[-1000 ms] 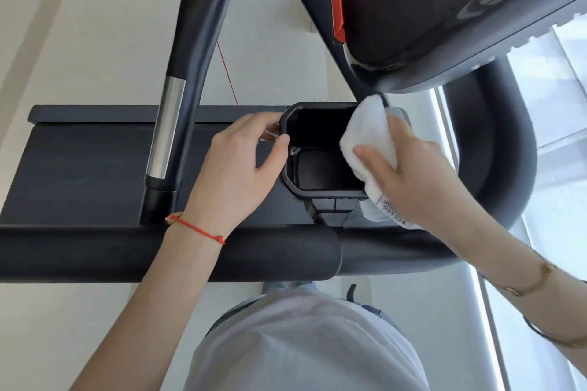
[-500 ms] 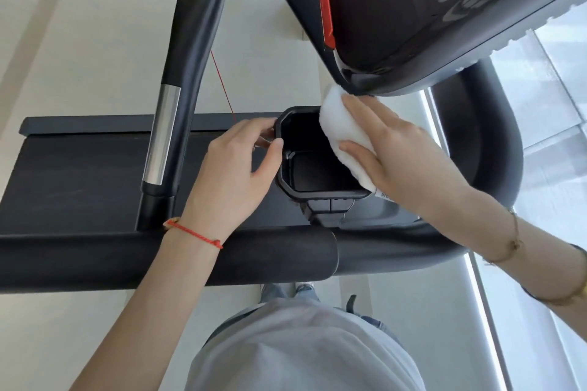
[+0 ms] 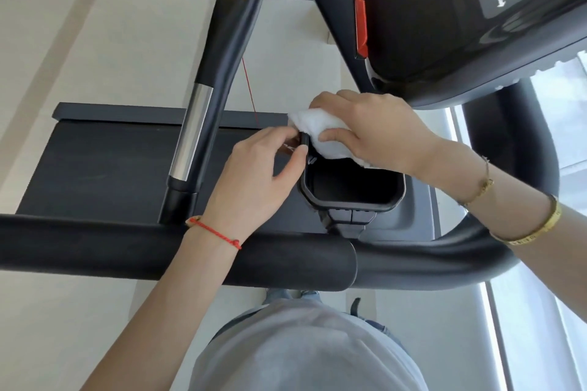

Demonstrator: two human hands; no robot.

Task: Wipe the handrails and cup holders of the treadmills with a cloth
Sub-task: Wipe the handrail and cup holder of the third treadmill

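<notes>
Two hands work at a black cup holder (image 3: 352,190) above the front handrail (image 3: 178,251). Left hand (image 3: 257,181) pinches its rim; right hand (image 3: 374,133) presses a soft, light white cloth (image 3: 320,133), bunched under the fingers, onto the far edge.

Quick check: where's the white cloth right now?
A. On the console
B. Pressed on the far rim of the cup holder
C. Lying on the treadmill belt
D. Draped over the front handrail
B: the right hand presses the white cloth on the cup holder's far rim.
</notes>
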